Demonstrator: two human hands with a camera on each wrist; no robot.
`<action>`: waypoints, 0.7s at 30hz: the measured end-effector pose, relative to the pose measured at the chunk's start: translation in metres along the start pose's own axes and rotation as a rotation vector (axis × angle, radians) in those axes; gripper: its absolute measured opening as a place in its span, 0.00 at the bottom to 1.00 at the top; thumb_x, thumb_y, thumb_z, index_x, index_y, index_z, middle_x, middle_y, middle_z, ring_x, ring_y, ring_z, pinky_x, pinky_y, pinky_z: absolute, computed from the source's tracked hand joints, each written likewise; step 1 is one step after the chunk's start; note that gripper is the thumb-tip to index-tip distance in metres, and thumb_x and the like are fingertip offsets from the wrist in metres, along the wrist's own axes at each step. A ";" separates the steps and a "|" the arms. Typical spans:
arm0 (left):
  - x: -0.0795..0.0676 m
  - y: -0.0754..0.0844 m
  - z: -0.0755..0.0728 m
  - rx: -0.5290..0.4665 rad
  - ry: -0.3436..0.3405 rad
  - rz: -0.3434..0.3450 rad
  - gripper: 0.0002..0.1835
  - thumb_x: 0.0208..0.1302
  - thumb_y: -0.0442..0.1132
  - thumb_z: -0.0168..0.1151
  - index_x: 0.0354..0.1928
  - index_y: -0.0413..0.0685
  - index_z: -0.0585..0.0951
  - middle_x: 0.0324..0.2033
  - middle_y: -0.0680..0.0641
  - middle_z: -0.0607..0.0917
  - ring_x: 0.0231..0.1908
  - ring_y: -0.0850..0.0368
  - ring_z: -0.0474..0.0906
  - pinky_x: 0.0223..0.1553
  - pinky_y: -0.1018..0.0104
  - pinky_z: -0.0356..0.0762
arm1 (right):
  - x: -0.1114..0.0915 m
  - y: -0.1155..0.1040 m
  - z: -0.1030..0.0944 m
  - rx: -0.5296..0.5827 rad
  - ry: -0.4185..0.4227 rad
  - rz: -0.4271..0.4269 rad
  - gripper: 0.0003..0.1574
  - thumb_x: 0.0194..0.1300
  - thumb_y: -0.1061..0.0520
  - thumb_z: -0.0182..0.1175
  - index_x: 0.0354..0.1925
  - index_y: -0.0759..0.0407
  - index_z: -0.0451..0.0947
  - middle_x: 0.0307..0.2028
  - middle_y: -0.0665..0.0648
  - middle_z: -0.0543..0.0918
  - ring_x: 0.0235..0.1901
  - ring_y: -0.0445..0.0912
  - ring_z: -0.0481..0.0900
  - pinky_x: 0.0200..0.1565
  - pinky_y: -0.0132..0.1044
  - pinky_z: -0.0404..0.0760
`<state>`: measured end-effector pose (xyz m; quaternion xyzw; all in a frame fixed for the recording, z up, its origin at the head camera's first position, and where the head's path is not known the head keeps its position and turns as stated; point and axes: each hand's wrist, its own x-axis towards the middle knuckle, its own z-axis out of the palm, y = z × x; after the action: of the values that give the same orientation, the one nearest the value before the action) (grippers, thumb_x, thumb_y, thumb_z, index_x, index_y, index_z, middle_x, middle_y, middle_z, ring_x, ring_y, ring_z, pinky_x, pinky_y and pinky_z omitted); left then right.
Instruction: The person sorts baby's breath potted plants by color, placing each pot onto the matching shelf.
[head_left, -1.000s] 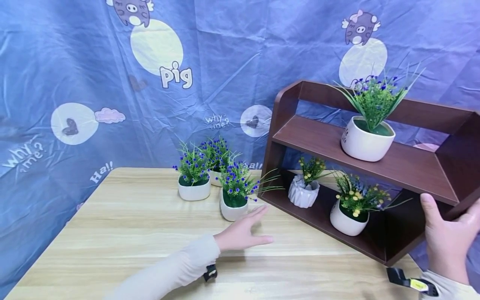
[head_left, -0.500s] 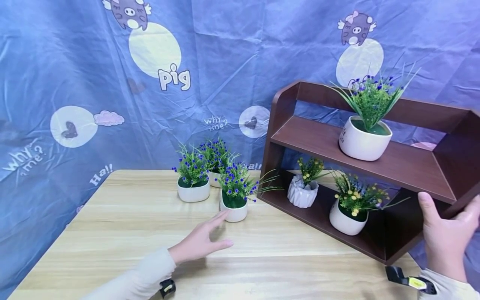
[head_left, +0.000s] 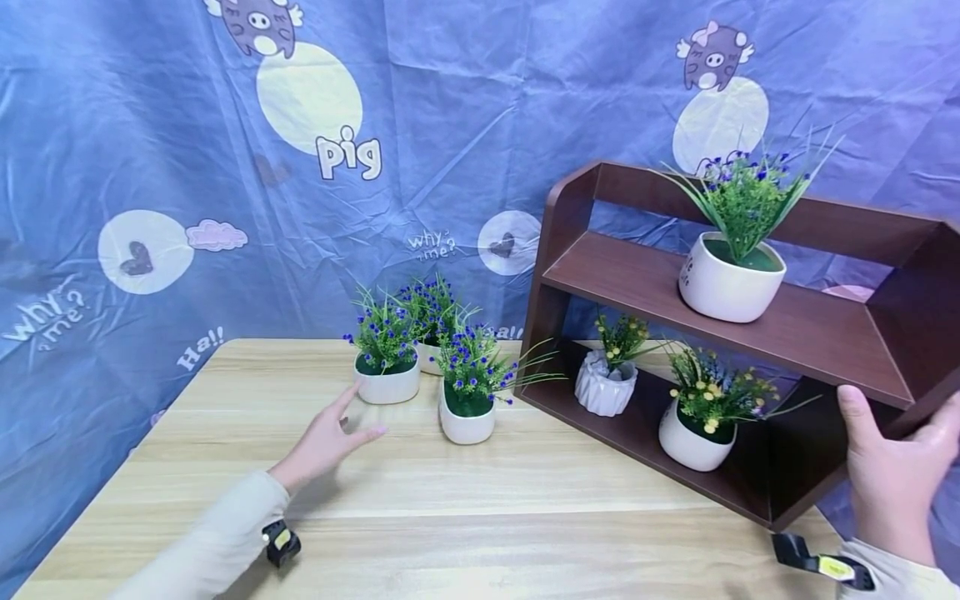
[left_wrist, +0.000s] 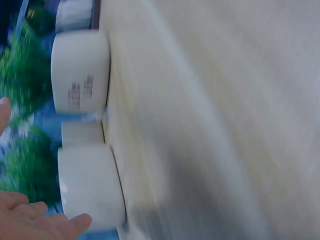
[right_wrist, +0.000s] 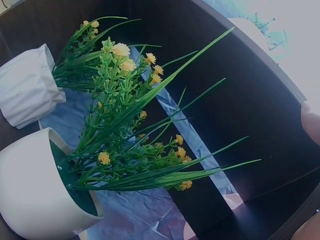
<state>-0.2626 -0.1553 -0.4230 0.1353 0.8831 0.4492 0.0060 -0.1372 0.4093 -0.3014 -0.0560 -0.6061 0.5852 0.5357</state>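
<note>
My left hand [head_left: 322, 442] is beside a white pot [head_left: 386, 386] of blue-flowered artificial plants, thumb and fingers spread and holding nothing. In the left wrist view a fingertip [left_wrist: 77, 225] overlaps a white pot [left_wrist: 90, 185]; whether they touch, I cannot tell. Another blue-flowered pot [head_left: 468, 427] stands to the right, and a third [head_left: 430, 358] is partly hidden behind. At the far right my right hand [head_left: 900, 475] grips the side of a dark brown two-tier shelf [head_left: 615, 265], thumb in front. In the right wrist view the thumb [right_wrist: 311, 122] lies on the panel's edge.
The shelf's upper tier bears a white pot [head_left: 731, 283] with tall grass and blue flowers. Below are a ribbed white pot [head_left: 606, 387] and a rounded white pot [head_left: 696, 437], both with yellow flowers. A blue printed cloth [head_left: 450, 150] hangs behind the wooden table [head_left: 420, 533].
My left hand has moved left, away from the shelf, past the front blue-flowered pot to the left one. The right hand stays on the shelf, and the pots have not moved.
</note>
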 end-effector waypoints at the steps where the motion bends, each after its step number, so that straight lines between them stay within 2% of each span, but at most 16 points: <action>1: 0.005 -0.003 -0.004 -0.012 0.014 -0.008 0.52 0.48 0.58 0.63 0.69 0.56 0.44 0.67 0.38 0.48 0.58 0.31 0.57 0.57 0.44 0.57 | 0.000 0.000 -0.001 -0.013 0.000 -0.002 0.48 0.43 0.74 0.63 0.61 0.52 0.61 0.58 0.55 0.66 0.59 0.44 0.60 0.58 0.21 0.55; 5: 0.026 -0.016 -0.016 -0.073 0.045 -0.024 0.54 0.47 0.55 0.65 0.69 0.57 0.42 0.67 0.38 0.44 0.60 0.30 0.53 0.57 0.44 0.56 | 0.002 0.002 -0.003 -0.044 0.019 0.024 0.45 0.43 0.74 0.63 0.59 0.52 0.62 0.56 0.55 0.68 0.57 0.44 0.62 0.56 0.20 0.58; 12: 0.062 -0.044 -0.025 -0.249 0.008 -0.058 0.58 0.46 0.48 0.68 0.69 0.55 0.35 0.67 0.36 0.38 0.63 0.32 0.42 0.61 0.45 0.48 | 0.003 0.009 -0.006 -0.058 0.054 0.061 0.43 0.43 0.74 0.64 0.57 0.53 0.64 0.53 0.54 0.70 0.54 0.43 0.66 0.51 0.19 0.63; 17: 0.075 -0.054 -0.023 -0.255 -0.015 -0.072 0.58 0.46 0.48 0.68 0.69 0.52 0.36 0.66 0.36 0.41 0.64 0.37 0.42 0.62 0.47 0.45 | 0.001 0.009 -0.006 -0.098 0.056 0.060 0.42 0.44 0.72 0.64 0.57 0.53 0.64 0.52 0.53 0.71 0.53 0.42 0.67 0.49 0.19 0.64; 21: 0.083 -0.059 -0.019 -0.296 -0.051 -0.052 0.57 0.47 0.44 0.68 0.68 0.48 0.36 0.67 0.41 0.40 0.65 0.39 0.40 0.64 0.50 0.42 | 0.001 0.009 -0.006 -0.058 0.056 0.065 0.42 0.43 0.73 0.64 0.57 0.53 0.64 0.51 0.54 0.71 0.53 0.43 0.67 0.49 0.19 0.64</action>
<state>-0.3588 -0.1831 -0.4495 0.1215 0.8099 0.5708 0.0597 -0.1381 0.4163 -0.3091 -0.1075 -0.6054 0.5829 0.5312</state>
